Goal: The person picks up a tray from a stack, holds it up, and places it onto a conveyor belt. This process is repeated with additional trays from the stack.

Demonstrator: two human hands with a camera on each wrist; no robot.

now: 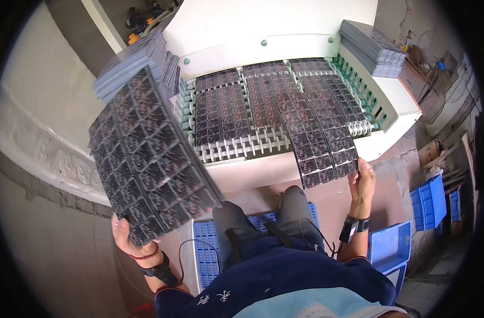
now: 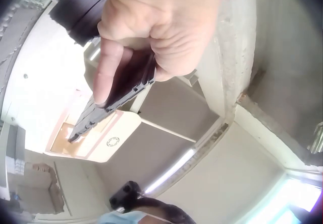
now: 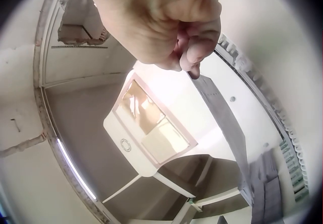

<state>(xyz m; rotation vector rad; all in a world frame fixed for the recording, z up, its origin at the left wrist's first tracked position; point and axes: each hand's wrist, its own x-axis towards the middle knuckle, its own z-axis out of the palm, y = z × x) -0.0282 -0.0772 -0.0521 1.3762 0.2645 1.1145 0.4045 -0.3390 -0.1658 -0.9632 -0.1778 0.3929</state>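
Observation:
My left hand [image 1: 123, 233] grips a stack of dark circuit board panels [image 1: 146, 153] by its near end, thumb on the top face. The stack tilts up and away on the left, and its layered edge shows below the thumb in the left wrist view. My right hand [image 1: 365, 183] pinches the near right corner of a single circuit board panel [image 1: 319, 148] between thumb and fingers. That panel reaches from the hand over the front of the roller conveyor [image 1: 242, 147], overlapping other panels there. In the right wrist view, the curled fingers [image 3: 194, 52] hold the thin panel edge.
More circuit board panels [image 1: 220, 114] lie in rows on the white rollers under a white machine cover [image 1: 268, 24]. Tall stacks of grey panels [image 1: 130, 66] stand at the left and right [image 1: 372, 47] of the conveyor. Blue bins [image 1: 390, 246] sit at the lower right.

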